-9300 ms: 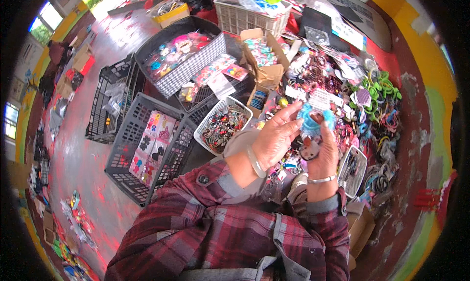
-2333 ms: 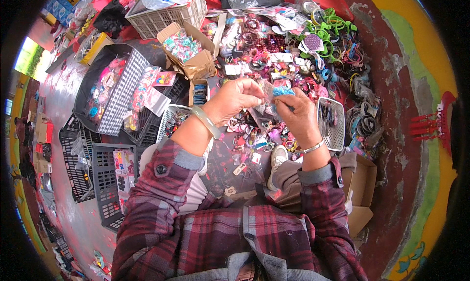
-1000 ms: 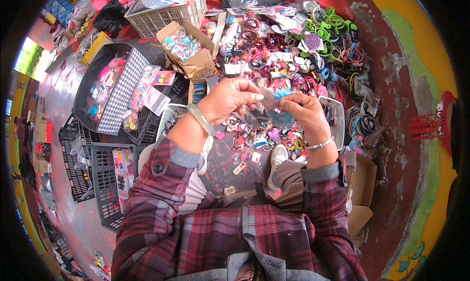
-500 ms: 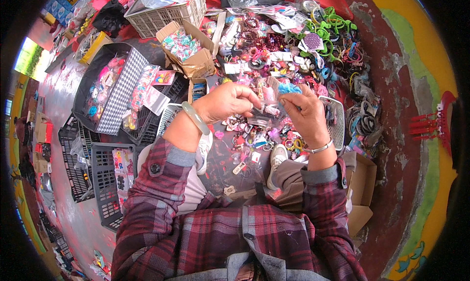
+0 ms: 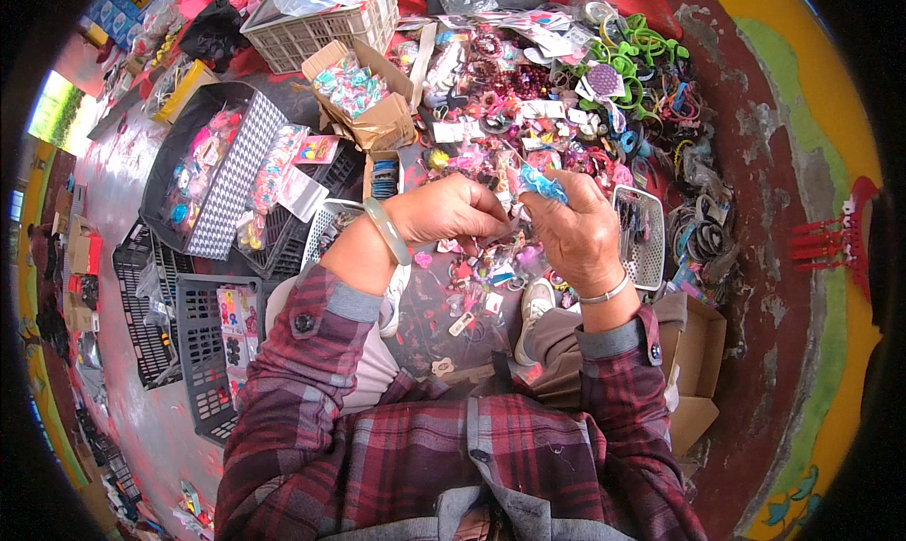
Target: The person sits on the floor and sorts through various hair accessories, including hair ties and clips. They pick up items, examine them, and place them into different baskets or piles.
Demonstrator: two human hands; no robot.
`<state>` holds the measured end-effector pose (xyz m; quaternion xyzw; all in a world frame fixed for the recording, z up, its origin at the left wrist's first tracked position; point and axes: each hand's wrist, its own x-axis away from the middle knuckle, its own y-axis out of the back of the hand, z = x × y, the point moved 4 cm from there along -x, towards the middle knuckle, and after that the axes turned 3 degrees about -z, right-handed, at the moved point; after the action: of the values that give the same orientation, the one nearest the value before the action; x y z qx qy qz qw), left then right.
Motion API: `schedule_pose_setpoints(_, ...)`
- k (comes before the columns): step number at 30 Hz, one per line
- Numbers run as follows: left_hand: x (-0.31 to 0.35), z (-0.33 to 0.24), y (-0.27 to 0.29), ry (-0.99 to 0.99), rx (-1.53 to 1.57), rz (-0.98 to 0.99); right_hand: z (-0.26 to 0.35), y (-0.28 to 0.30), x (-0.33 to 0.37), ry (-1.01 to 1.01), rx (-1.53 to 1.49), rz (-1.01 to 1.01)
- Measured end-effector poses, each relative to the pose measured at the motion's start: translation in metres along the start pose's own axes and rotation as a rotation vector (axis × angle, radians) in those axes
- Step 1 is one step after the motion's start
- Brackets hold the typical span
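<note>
two hands raised close together over a floor strewn with small hair accessories. left hand (image 5: 451, 211) curled shut, fingertips pinched on something small near the right hand, too hidden to name; pale green bangle (image 5: 388, 232) on that wrist. right hand (image 5: 571, 232) closed in a grip on a blue shiny hair clip (image 5: 541, 183), held at the fingertips and poking up above the knuckles, just in front of the heap; thin silver bracelet (image 5: 605, 292) on the right wrist. both forearms in red plaid sleeves (image 5: 302, 371). under and beyond the hands, a dense heap of pink, red and purple clips and bands (image 5: 510, 107) spread on the dark floor. farther right, green hoops and headbands (image 5: 642, 55). just right of the right hand, a small white mesh basket (image 5: 649, 249) holding dark pieces. left of the left hand, another white basket (image 5: 326, 228), partly hidden by the wrist. beyond it, an open cardboard box (image 5: 377, 116) with pastel packets inside, and a pale woven crate (image 5: 321, 27) near the top edge. far left, dark plastic crates (image 5: 179, 324) holding carded accessories, one lined with a checked cloth (image 5: 231, 183). below the hands, a light shoe (image 5: 534, 305) beside a bent knee, and a brown carton (image 5: 698, 352) at lower right.
</note>
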<state>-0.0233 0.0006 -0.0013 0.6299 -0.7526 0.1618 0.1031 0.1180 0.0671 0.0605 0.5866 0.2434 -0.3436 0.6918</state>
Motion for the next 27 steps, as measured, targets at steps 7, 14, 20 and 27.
schedule_pose_setpoints(7, -0.003, -0.005, -0.006, -0.061, 0.037, -0.065, 0.004, -0.002, 0.000, 0.045, -0.021, -0.014)
schedule_pose_setpoints(14, -0.004, 0.002, 0.000, -0.088, 0.242, -0.058, 0.004, -0.002, 0.003, 0.051, 0.056, -0.039)
schedule_pose_setpoints(20, -0.002, -0.001, -0.003, -0.107, 0.191, 0.021, 0.004, -0.005, 0.007, 0.048, 0.178, -0.056)
schedule_pose_setpoints(27, -0.003, -0.003, -0.011, -0.084, 0.281, 0.038, 0.005, -0.009, 0.009, -0.069, 0.137, -0.190)
